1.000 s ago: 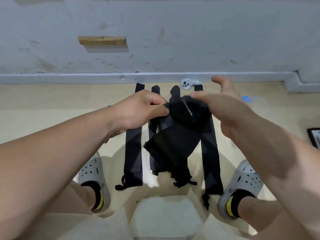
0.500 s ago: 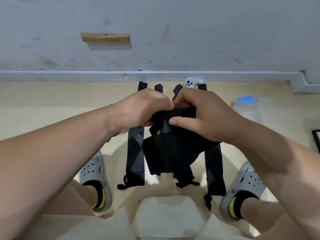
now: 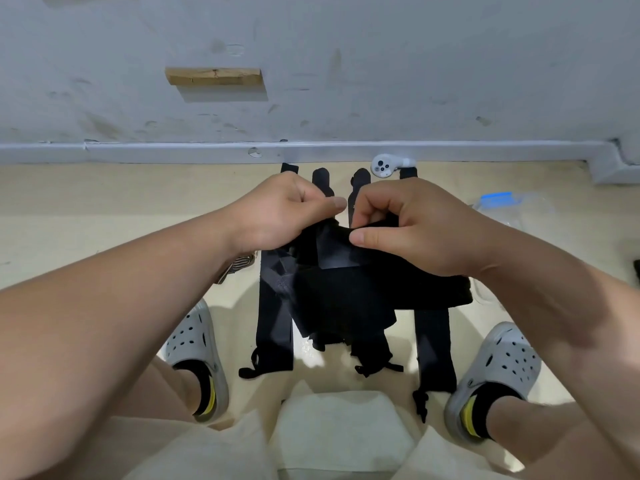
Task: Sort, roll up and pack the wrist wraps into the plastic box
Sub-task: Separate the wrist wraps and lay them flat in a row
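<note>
R hand (image 3: 408,230), open 1 s ago, pinched black wrap (image 3: 346,282); L hand (image 3: 280,216) gripped it too | spare wraps (image 3: 275,323) flat on beige floor (image 3: 104,202) | grey wall (image 3: 381,64) behind

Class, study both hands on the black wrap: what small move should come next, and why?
Probably roll the gripped end down a turn. The left hand and right hand pinch the wrist wrap at its top, while most hangs loose, so it isn't ready for the plastic box.
</note>
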